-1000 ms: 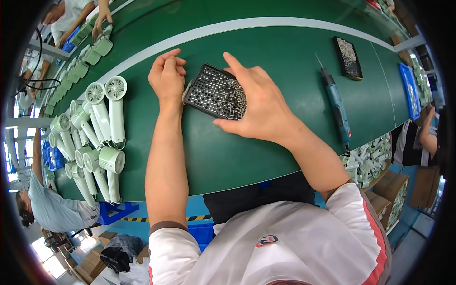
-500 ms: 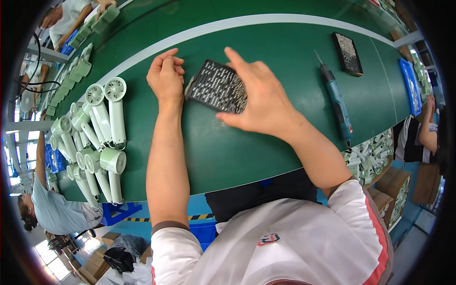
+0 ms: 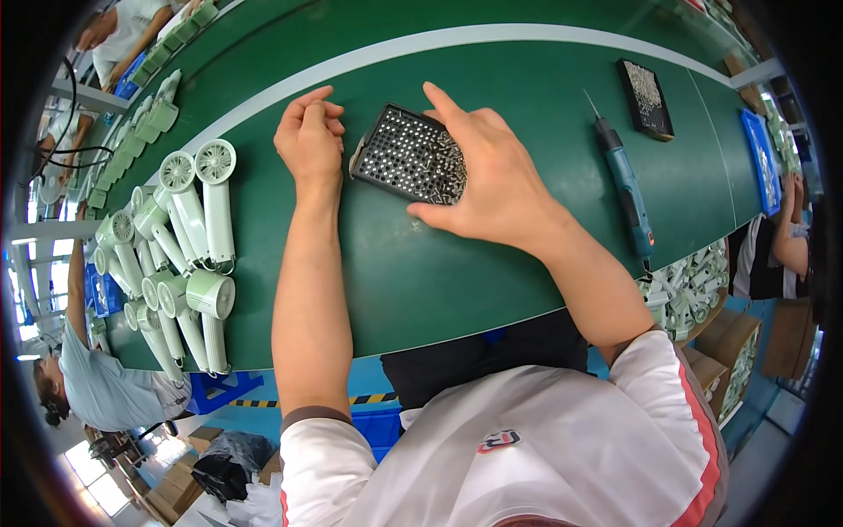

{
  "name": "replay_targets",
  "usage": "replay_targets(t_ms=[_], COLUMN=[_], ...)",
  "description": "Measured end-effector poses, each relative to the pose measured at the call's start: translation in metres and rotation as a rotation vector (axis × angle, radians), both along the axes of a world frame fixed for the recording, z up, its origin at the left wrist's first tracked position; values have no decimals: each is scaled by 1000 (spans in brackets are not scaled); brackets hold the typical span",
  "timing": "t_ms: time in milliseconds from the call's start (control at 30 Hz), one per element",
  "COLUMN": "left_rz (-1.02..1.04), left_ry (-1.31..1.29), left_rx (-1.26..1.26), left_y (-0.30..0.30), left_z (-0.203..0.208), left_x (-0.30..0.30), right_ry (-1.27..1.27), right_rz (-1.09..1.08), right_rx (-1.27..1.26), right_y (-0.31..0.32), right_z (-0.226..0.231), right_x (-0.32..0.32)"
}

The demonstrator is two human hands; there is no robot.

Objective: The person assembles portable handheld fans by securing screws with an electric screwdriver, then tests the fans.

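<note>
My right hand (image 3: 502,176) grips the right end of a black screw tray (image 3: 358,169), with the thumb at the near edge and fingers round the far side. Rows of small holes cover the tray, and loose silver screws (image 3: 446,158) are heaped at its right end beside my palm. My left hand (image 3: 309,140) is beside the tray's left end, its fingers curled in; whatever they may hold is hidden. To the right, an electric screwdriver (image 3: 624,180) in teal and black lies on the green table (image 3: 457,281), its bit pointing away from me.
Pale green handheld fans (image 3: 189,237) stand and lie clustered at the left. A second black screw tray (image 3: 645,98) sits at the far right, near a blue bin (image 3: 760,161). A white strip (image 3: 492,35) runs across the table's far part. Other people work at both sides.
The tray and my right hand have shifted slightly right. Streaked by motion before, the tray now shows its holes sharply, with the loose screws bunched at the right end.
</note>
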State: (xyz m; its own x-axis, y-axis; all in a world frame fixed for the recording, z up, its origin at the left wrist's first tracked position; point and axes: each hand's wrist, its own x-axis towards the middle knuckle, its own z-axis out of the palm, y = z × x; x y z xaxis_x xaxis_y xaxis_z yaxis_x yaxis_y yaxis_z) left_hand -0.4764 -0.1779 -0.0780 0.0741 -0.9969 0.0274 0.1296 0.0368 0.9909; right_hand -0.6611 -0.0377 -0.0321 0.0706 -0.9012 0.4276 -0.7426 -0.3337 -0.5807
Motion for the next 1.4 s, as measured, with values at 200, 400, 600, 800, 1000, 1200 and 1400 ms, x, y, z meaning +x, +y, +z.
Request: replay_targets(t_ms=[200, 400, 600, 800, 1000, 1200, 1400], left_rz=[4, 0, -4, -49, -287, -542, -564], left_ry=[-8, -15, -24, -42, -205, -482, -698], left_rx=[12, 8, -1, -18, -129, -329, -264], left_y=[0, -1, 0, -2, 3, 3, 18], left_z=[0, -1, -2, -4, 1, -6, 10], left_x=[-1, 0, -2, 1, -1, 3, -2], right_ry=[-78, -26, -18, 53, 154, 293, 192], right_rz=[78, 43, 68, 113, 181, 209, 155], right_rx=[32, 36, 52, 84, 167, 190, 198], right_y=[3, 0, 1, 0, -6, -10, -14], right_z=[0, 4, 3, 2, 4, 3, 3], right_x=[5, 1, -3, -8, -24, -38, -76])
